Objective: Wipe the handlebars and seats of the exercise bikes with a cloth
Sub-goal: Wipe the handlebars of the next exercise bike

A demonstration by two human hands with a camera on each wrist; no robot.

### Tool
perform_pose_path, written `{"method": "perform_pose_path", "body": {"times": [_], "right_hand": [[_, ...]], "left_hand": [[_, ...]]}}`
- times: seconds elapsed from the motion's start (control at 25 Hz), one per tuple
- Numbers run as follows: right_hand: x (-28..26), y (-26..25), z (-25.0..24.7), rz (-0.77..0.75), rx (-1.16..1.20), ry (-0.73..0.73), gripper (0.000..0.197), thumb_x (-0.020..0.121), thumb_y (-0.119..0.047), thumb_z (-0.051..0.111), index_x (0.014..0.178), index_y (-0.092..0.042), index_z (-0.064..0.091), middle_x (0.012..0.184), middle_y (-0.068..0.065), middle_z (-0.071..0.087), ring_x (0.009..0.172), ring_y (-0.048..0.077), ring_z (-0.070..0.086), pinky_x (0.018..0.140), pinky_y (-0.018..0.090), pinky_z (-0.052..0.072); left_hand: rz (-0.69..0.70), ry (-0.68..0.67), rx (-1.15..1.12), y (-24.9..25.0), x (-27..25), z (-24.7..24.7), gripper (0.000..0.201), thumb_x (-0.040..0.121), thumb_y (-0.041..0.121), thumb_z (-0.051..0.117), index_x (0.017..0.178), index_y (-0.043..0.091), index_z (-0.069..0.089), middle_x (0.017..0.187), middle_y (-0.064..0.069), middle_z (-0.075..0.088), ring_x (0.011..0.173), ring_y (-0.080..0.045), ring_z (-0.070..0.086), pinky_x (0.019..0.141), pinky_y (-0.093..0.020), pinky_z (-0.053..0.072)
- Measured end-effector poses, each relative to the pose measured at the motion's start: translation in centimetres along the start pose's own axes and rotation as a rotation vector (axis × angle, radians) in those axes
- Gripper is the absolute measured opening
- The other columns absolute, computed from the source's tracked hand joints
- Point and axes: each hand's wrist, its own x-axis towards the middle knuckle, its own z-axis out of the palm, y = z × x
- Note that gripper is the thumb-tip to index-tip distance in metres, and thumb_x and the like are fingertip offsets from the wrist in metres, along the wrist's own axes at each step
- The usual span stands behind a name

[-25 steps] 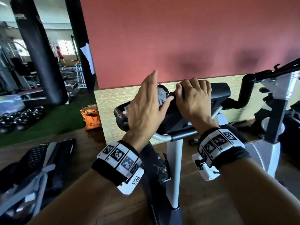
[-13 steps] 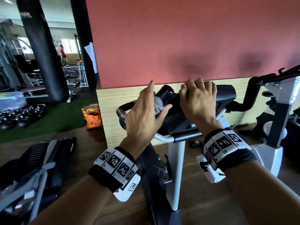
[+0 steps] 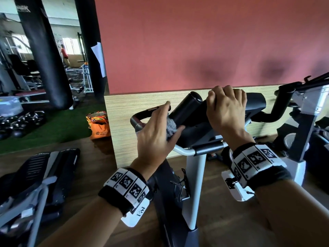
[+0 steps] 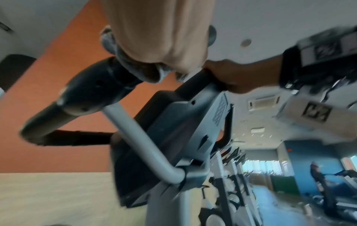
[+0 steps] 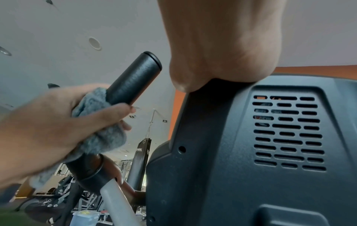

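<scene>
A black upright handlebar grip (image 3: 187, 107) rises from the left side of the exercise bike's black console (image 3: 254, 102). My left hand (image 3: 158, 127) wraps a grey cloth (image 3: 170, 126) around the lower part of that grip, thumb on the near side and fingers behind. The right wrist view shows the cloth (image 5: 100, 122) bunched under the left hand (image 5: 48, 122) against the grip (image 5: 133, 79), whose top end is bare. My right hand (image 3: 226, 107) curls over the console's top edge (image 5: 270, 137). The seat is out of view.
A second bike (image 3: 302, 122) stands close on the right. A wood-panelled wall (image 3: 142, 107) is just behind the handlebars. A black punching bag (image 3: 44, 56), kettlebells (image 3: 21, 122), an orange bag (image 3: 98, 125) and another machine (image 3: 44, 172) are on the left.
My left hand has slid the cloth down the grip from its top end toward its base, baring the end cap. My right hand stays on the console.
</scene>
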Motion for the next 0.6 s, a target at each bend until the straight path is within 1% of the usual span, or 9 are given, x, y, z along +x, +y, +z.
{"method": "perform_pose_path", "body": {"times": [0.12,0.2,0.24,0.32,0.36,0.44,0.48,0.52,0.6], "right_hand": [[0.0,-0.3,0.0,0.018,-0.043,0.002,0.053,0.101,-0.042,0.025,0.106,-0.009,0.066,0.106,0.020,0.062,0.099,0.040,0.050,0.102,0.050,0.033],[0.0,-0.4,0.0,0.063,-0.008,-0.016,0.059,0.098,-0.047,0.021,0.110,-0.012,0.067,0.110,0.018,0.063,0.105,0.039,0.050,0.105,0.048,0.031],[0.1,-0.7,-0.8,0.100,0.102,-0.016,0.060,0.097,-0.049,0.021,0.113,-0.015,0.067,0.113,0.015,0.064,0.109,0.037,0.050,0.108,0.048,0.032],[-0.1,-3.1,-2.6,0.135,0.384,0.089,0.054,0.098,-0.047,0.026,0.116,-0.016,0.067,0.116,0.009,0.065,0.113,0.031,0.053,0.109,0.051,0.036],[-0.6,-5.0,-3.4,0.072,0.454,0.151,0.046,0.101,-0.041,0.032,0.115,-0.014,0.066,0.114,0.008,0.065,0.110,0.029,0.055,0.109,0.052,0.038],[-2.5,-9.0,-3.9,-0.247,0.228,0.171,0.034,0.101,-0.032,0.042,0.108,-0.011,0.068,0.111,0.009,0.065,0.105,0.031,0.056,0.117,0.045,0.030],[-3.4,-10.5,-3.0,-0.422,0.051,0.122,0.033,0.100,-0.032,0.045,0.102,-0.011,0.070,0.107,0.009,0.066,0.104,0.032,0.058,0.118,0.045,0.024],[-4.2,-12.1,-1.7,-0.510,-0.102,0.057,0.034,0.099,-0.033,0.046,0.095,-0.011,0.072,0.102,0.009,0.068,0.101,0.032,0.059,0.119,0.047,0.022],[-5.3,-13.5,0.1,-0.453,-0.315,-0.027,0.043,0.099,-0.035,0.043,0.079,-0.011,0.072,0.085,0.009,0.070,0.093,0.031,0.062,0.118,0.051,0.025]], "left_hand": [[0.006,0.011,0.064,2.5,2.6,0.1,0.079,0.094,0.055,0.065,0.146,-0.001,0.047,0.131,-0.013,0.064,0.109,-0.019,0.067,0.085,-0.021,0.051],[0.101,0.035,0.030,1.8,2.3,0.4,0.076,0.095,0.050,0.068,0.147,-0.001,0.046,0.133,-0.015,0.064,0.115,-0.020,0.066,0.099,-0.020,0.048],[0.145,0.063,-0.008,0.8,1.4,0.6,0.073,0.094,0.046,0.071,0.145,0.000,0.047,0.130,-0.015,0.066,0.115,-0.020,0.066,0.103,-0.020,0.047],[0.133,0.057,-0.206,-2.6,-0.9,0.5,0.071,0.090,0.045,0.076,0.138,-0.001,0.052,0.120,-0.013,0.070,0.107,-0.017,0.068,0.091,-0.026,0.057],[0.101,0.011,-0.313,-4.5,-1.8,0.4,0.071,0.087,0.051,0.076,0.133,0.000,0.057,0.113,-0.010,0.072,0.099,-0.015,0.069,0.081,-0.031,0.060],[0.117,-0.136,-0.426,-8.0,-1.9,0.5,0.066,0.079,0.061,0.077,0.118,0.008,0.067,0.098,-0.002,0.072,0.086,-0.016,0.069,0.069,-0.037,0.058],[0.166,-0.207,-0.450,-9.6,-1.5,0.6,0.059,0.077,0.063,0.078,0.109,0.015,0.069,0.093,0.000,0.071,0.082,-0.019,0.068,0.065,-0.039,0.056],[0.212,-0.260,-0.478,-11.1,-1.0,0.9,0.053,0.075,0.063,0.080,0.102,0.019,0.067,0.089,0.002,0.069,0.079,-0.020,0.067,0.063,-0.039,0.054],[0.268,-0.331,-0.561,-12.9,-0.1,1.4,0.047,0.071,0.058,0.086,0.095,0.023,0.065,0.084,0.008,0.066,0.075,-0.016,0.064,0.062,-0.039,0.052]]}}
